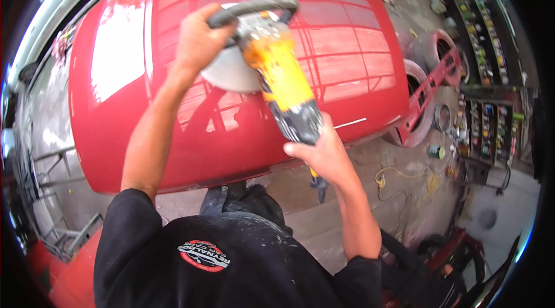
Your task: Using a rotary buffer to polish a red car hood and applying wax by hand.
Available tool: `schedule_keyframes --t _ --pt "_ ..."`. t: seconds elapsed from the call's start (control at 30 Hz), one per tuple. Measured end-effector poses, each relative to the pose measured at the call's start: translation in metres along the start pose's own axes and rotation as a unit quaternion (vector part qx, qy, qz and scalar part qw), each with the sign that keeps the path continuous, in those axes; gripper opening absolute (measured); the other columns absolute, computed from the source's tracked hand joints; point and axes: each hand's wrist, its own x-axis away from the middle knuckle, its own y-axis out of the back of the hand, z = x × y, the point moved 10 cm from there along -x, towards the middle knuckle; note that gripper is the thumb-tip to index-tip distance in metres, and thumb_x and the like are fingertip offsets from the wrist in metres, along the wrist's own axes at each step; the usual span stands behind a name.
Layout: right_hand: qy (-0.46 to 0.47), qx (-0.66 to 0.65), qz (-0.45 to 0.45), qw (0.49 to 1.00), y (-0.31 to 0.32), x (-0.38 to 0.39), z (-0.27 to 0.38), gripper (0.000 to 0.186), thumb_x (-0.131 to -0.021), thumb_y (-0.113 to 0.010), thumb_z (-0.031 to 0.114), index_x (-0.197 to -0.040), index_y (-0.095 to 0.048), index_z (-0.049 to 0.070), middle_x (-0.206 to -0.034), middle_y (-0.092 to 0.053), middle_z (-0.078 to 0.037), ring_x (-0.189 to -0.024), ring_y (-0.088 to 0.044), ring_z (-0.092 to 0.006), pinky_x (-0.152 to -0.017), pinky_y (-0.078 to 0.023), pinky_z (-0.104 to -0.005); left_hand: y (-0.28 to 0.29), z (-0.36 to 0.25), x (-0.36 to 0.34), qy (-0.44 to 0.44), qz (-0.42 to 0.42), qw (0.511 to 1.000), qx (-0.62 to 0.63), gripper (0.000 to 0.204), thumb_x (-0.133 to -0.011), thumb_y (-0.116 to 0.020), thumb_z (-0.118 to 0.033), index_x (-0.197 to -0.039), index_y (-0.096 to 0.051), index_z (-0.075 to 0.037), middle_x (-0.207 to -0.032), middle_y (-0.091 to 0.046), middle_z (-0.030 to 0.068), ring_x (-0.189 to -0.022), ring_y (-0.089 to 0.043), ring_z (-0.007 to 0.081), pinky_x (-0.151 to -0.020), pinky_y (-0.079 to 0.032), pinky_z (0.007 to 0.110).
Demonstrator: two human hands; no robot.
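Glossy red panel (231,149) underlies a yellow-black polisher (283,71).

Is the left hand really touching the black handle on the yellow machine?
Touching. The head view shows the left hand wrapped around the left end of the black handle, with no gap showing.

One left hand (199,39), one right hand (318,147), one polisher (283,74).
I count one pale pad (231,71) and one red car panel (225,152) at upper centre, two shelf racks (491,100) and one floor-standing can (436,151) at right of frame, one pale car (52,25) at upper left.
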Motion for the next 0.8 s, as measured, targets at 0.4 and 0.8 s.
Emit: schedule_keyframes --t 0.4,0.8 --pt "-0.084 -0.092 -0.077 0.989 0.036 0.057 -0.063 0.082 -0.074 -0.086 0.003 -0.142 -0.042 -0.003 -0.127 -0.062 -0.011 -0.118 -0.06 -0.0186 -0.105 -0.048 -0.0346 -0.091 -0.04 0.021 -0.014 0.124 0.992 0.03 0.01 -0.087 -0.073 -0.01 -0.092 -0.072 -0.002 -0.07 -0.067 0.0066 -0.068 -0.06 0.0108 -0.063 -0.05 0.033" --pt "-0.137 -0.153 -0.228 0.952 0.079 0.177 -0.12 0.066 -0.075 -0.083 -0.001 -0.13 -0.046 0.004 -0.096 -0.063 -0.004 -0.066 -0.056 -0.0094 -0.057 -0.048 -0.0261 -0.224 -0.129 0.084 -0.063 0.286 0.956 0.034 0.019 -0.077 -0.069 -0.014 -0.094 -0.073 -0.006 -0.085 -0.072 0.0241 -0.086 -0.071 0.0446 -0.078 -0.056 0.053"
